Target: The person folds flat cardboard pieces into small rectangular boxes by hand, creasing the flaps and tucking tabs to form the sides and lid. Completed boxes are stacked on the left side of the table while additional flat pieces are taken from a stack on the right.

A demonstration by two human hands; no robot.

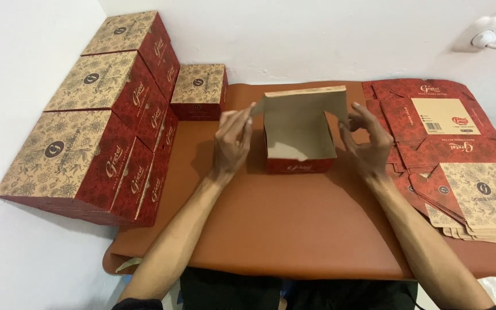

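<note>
1. While both hands flank it, the half-folded box (298, 135) sits between them: the left hand (232, 140) has its grip loosely open, fingertips pinching the left edge of the raised back flap, and the right hand (367, 140) curls half open beside the right wall, touching or almost touching it; I cannot tell which.
2. Held from 2 sides like this, the flap stays upright and the walls stay square, I judge.
3. That box stands at the middle of the brown mat (294, 229) on the bench, open-topped, plain cardboard inside, red patterned front.
4. To the right lies a pile of flat blanks (466, 189), within easy reach.
5. To the left, finished boxes (96, 132) are stacked against the wall, 1 smaller box (200, 89) behind.
</note>
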